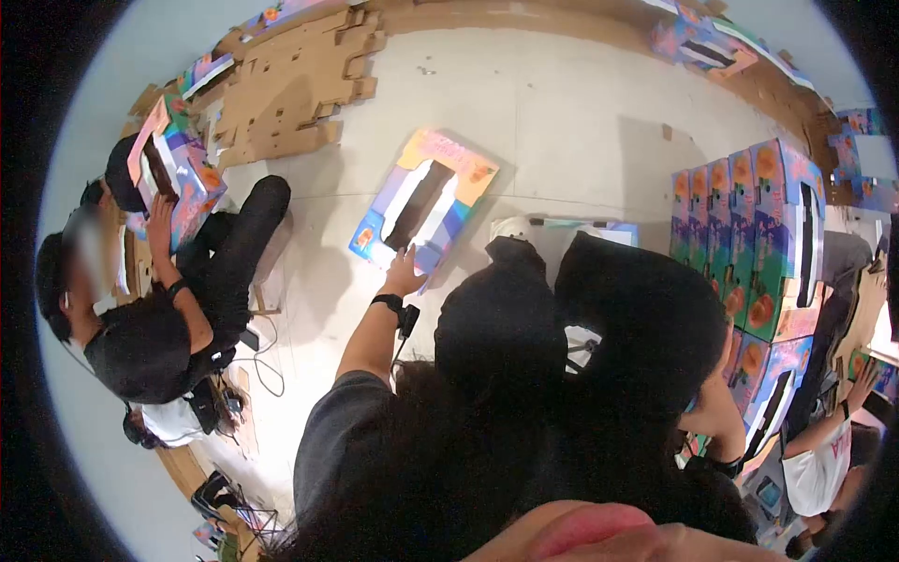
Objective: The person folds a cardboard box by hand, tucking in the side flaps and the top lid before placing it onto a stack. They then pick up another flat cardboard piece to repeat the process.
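Note:
A colourful box [473,178] with a long dark slot framed in white lies at an angle on the pale floor, ahead of my knees. My left hand [405,273] grips its near end, with the fingers over the edge beside the slot. At the right, my right hand [727,348] is mostly hidden behind my dark-clothed knee, its fingers out of sight. It is nearest to a stack of similar colourful boxes [768,239]; whether it touches them cannot be seen.
Flattened cardboard [281,89] lies at the upper left. A seated person [140,351] at the left has a hand on another colourful box [192,178]. A flat item [590,228] lies beyond my knees. Another person's arm [829,431] shows at the lower right. A cable [272,375] trails on the floor.

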{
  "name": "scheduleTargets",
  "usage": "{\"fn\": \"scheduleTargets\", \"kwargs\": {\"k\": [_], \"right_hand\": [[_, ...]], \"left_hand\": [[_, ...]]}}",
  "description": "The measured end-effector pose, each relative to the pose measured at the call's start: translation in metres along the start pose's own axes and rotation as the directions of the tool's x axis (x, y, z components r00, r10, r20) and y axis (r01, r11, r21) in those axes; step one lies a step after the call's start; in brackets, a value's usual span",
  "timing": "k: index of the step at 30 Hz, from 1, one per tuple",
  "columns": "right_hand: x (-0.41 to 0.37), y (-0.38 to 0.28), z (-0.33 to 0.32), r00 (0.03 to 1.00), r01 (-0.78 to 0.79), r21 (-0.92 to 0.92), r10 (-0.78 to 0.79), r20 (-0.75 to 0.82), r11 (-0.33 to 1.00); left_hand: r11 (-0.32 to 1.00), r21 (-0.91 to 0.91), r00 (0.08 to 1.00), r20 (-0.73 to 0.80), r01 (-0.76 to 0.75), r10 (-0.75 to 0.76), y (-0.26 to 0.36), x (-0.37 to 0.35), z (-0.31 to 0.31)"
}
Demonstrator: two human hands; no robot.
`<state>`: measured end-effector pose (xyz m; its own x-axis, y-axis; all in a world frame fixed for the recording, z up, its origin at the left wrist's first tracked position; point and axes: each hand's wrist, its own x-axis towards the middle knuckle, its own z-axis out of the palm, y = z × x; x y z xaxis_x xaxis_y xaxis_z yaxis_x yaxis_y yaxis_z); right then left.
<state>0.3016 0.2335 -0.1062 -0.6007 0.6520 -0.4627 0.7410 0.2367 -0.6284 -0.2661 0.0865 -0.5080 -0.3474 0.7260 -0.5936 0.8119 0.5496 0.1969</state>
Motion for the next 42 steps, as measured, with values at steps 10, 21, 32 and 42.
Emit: {"fn": "scheduleTargets", "kwargs": {"k": [10, 21, 32, 42], "right_hand": [[-0.012, 0.004, -0.015, 0.986, -0.162, 0.173, 0.15, 0.079, 0.972], [-0.005, 0.002, -0.006, 0.998, -0.029, 0.001, 0.029, -0.063, 1.0], [-0.007, -0.034, 0.017, 0.927, 0.209, 0.039, -0.186, -0.325, 0.977], [-0.049, -0.061, -0.003, 0.73, 0.141, -0.557, -0.466, -0.5, 0.818]], "left_hand": [[0.968, 0.181, 0.979, 0.067, 0.177, -0.192, 0.027, 0.027, 0.01], [0.987, -0.101, 0.889, -0.453, -0.128, 0.069, 0.086, -0.015, -0.032], [0.788, -0.064, 0.494, -0.809, -0.613, 0.318, 0.193, -0.1, -0.22], [0.671, 0.542, -0.125, -0.816, -0.506, 0.565, 0.238, -0.285, -0.322]]}}
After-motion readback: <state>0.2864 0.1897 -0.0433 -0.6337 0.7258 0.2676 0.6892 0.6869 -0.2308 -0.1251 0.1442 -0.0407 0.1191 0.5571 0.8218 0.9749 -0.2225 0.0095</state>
